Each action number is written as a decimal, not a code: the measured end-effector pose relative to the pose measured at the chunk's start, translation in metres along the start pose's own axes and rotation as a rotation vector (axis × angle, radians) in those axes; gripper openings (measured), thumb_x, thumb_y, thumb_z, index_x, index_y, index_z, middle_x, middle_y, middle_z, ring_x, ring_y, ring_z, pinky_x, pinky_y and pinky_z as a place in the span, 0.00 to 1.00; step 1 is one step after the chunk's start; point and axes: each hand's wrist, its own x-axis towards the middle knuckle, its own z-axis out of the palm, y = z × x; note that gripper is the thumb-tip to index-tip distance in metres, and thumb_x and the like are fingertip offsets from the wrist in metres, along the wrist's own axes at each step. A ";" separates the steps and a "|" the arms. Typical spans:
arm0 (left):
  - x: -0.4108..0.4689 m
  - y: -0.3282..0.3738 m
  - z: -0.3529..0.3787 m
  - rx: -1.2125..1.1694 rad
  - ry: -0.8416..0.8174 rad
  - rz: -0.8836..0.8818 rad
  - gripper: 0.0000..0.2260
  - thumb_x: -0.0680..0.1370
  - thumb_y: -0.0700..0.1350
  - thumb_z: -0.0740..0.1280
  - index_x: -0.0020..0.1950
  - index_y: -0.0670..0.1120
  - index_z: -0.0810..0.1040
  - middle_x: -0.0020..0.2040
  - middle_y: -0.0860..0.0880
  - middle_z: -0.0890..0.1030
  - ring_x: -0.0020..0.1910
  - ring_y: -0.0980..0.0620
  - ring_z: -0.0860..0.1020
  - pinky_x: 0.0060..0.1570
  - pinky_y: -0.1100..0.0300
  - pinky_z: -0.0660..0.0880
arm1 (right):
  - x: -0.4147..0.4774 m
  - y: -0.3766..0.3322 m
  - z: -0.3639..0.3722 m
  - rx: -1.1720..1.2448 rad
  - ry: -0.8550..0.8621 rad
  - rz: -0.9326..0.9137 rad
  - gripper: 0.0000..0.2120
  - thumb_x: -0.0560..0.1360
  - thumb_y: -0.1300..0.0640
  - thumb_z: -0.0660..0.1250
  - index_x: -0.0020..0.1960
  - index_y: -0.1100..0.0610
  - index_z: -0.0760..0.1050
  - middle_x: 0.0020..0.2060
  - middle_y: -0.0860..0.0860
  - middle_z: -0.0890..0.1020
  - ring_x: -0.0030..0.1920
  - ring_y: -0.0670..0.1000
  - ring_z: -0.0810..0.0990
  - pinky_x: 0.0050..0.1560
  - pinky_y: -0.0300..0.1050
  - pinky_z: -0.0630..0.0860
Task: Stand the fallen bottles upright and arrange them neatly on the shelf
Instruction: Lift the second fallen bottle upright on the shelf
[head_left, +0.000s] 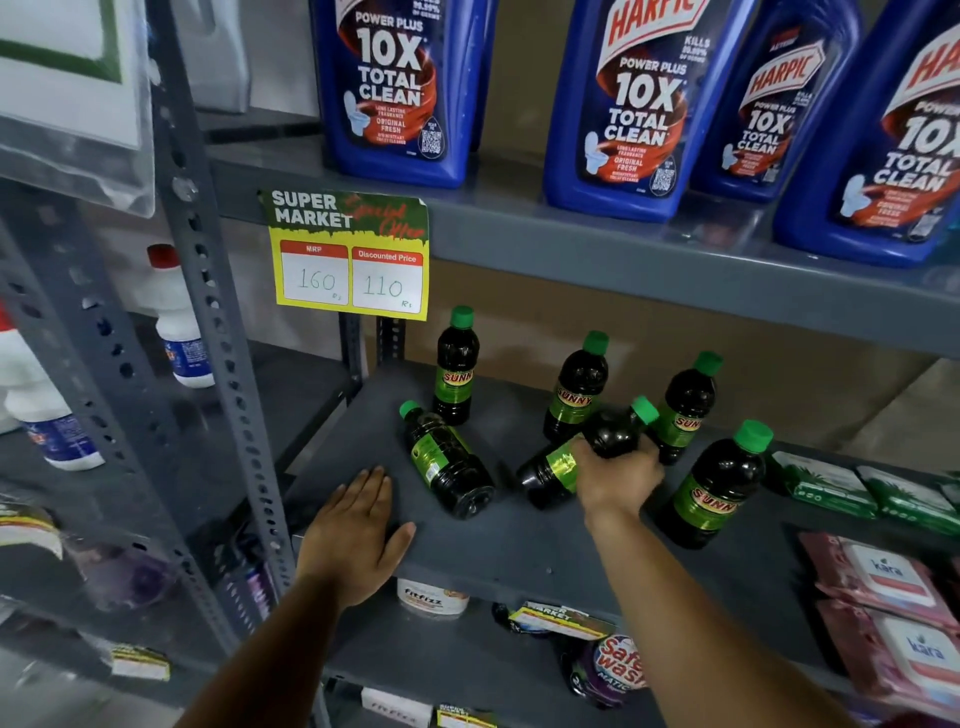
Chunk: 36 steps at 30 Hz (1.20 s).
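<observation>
Several dark bottles with green caps and green "Sunny" labels are on the grey shelf (488, 545). One bottle (451, 460) lies on its side at the left, cap pointing to the back. My right hand (615, 475) is shut on a second fallen bottle (618, 428), which is tilted with its cap raised to the upper right. Upright bottles stand at the back left (456, 371), back middle (576, 392), behind my right hand (688, 402) and at the right (719, 488). My left hand (356, 530) rests flat on the shelf's front edge, fingers apart, holding nothing.
Big blue Harpic bottles (621, 111) stand on the shelf above, with a yellow price tag (350, 254) hanging from its edge. Green packets (826, 483) and pink wipe packs (883, 577) lie at the right. White bottles (174, 317) fill the left rack behind a perforated post (218, 332).
</observation>
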 end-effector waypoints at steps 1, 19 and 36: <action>0.000 0.000 0.000 0.000 0.001 -0.001 0.34 0.78 0.62 0.46 0.70 0.38 0.67 0.70 0.39 0.70 0.69 0.43 0.67 0.67 0.46 0.64 | -0.005 -0.006 -0.007 -0.035 -0.046 -0.089 0.31 0.58 0.52 0.77 0.57 0.63 0.74 0.54 0.62 0.78 0.60 0.59 0.71 0.60 0.46 0.71; 0.002 -0.001 0.002 -0.008 0.018 -0.001 0.36 0.77 0.65 0.43 0.72 0.39 0.65 0.72 0.41 0.67 0.71 0.45 0.64 0.68 0.50 0.58 | -0.013 0.030 -0.032 -0.164 -0.500 -0.201 0.48 0.60 0.52 0.80 0.73 0.46 0.57 0.63 0.47 0.74 0.62 0.49 0.74 0.61 0.49 0.72; 0.002 -0.001 0.004 -0.015 0.006 -0.002 0.37 0.76 0.65 0.41 0.72 0.39 0.63 0.73 0.41 0.66 0.72 0.45 0.62 0.69 0.48 0.59 | -0.016 0.042 -0.020 -0.267 -0.448 -0.174 0.37 0.55 0.46 0.83 0.56 0.50 0.66 0.53 0.49 0.78 0.52 0.51 0.78 0.49 0.48 0.77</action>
